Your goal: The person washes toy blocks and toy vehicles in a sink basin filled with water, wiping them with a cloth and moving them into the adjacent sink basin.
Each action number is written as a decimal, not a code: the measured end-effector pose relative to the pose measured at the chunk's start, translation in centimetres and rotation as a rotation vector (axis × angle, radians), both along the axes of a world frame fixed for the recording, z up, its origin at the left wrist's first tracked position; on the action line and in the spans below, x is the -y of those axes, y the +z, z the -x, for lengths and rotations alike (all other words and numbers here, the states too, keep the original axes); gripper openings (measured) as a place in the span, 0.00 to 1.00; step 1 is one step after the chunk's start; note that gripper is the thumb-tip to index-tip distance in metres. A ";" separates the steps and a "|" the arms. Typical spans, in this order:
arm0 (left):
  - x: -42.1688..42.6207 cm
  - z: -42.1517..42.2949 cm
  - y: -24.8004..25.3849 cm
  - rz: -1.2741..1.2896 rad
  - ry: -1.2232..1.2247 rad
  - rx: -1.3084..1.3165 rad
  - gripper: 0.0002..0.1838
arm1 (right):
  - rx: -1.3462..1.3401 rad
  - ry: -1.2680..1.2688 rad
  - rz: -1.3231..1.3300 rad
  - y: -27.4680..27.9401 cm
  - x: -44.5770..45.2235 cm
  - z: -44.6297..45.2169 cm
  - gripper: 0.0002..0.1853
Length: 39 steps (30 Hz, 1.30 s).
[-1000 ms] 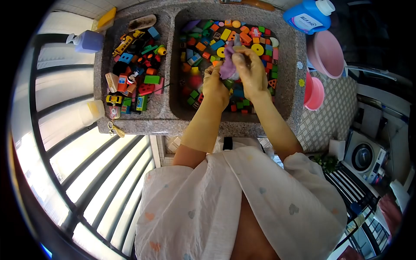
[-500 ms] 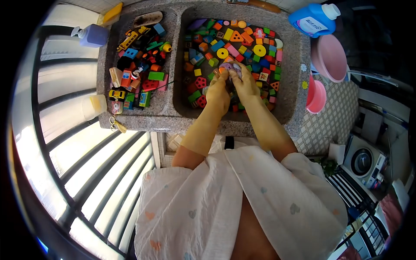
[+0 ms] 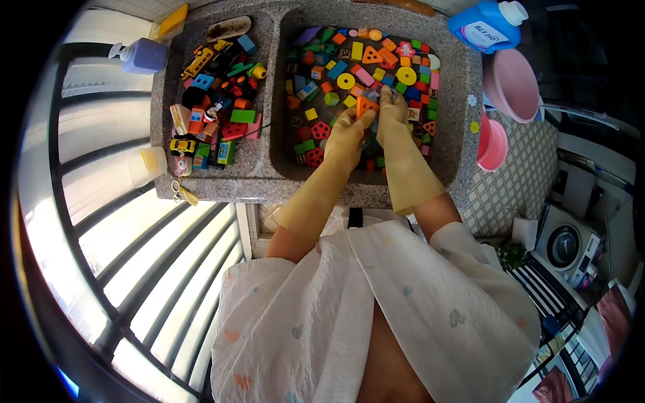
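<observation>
Both hands wear long yellowish gloves and work over the right sink basin point(image 3: 279, 134), among many colored toy blocks. My left hand point(image 3: 345, 139) grips an orange block point(image 3: 365, 106) between thumb and fingers. Close beside it, my right hand point(image 3: 393, 115) is closed with its fingers pointing away from me. A pale purplish cloth point(image 3: 384, 95) shows at its fingertips, mostly hidden by the hand. Around the hands lie yellow rings point(image 3: 406, 75), a red pentagon block point(image 3: 321, 130) and a green cube point(image 3: 331, 99).
The left basin holds piled toys, including a yellow bus point(image 3: 198, 62) and a yellow car point(image 3: 182, 146). A purple pump bottle point(image 3: 146, 56) stands left of the sink. At right are a blue detergent bottle point(image 3: 485, 30) and pink basins point(image 3: 514, 84). Window bars point(image 3: 101, 161) run along the left.
The cloth bundled between both hands has shifted toward the right hand. The orange block now shows clearly in the left hand. Some blocks around the hands have moved slightly.
</observation>
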<state>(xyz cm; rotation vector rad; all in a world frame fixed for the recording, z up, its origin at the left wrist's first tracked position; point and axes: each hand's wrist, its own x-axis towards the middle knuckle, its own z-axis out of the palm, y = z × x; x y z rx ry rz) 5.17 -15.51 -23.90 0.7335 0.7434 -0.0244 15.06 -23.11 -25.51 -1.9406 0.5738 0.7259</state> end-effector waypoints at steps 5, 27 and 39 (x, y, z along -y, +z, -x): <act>-1.4 -0.2 0.2 0.161 0.135 -0.053 0.14 | 0.213 0.172 -0.049 2.8 1.4 1.2 0.39; -8.7 4.4 4.1 -0.275 -0.087 0.017 0.13 | 0.080 0.204 0.123 0.3 1.3 -2.3 0.34; -26.1 3.1 10.4 -1.926 -0.229 -0.668 0.19 | -0.050 -0.016 -0.241 -0.1 12.8 0.0 0.23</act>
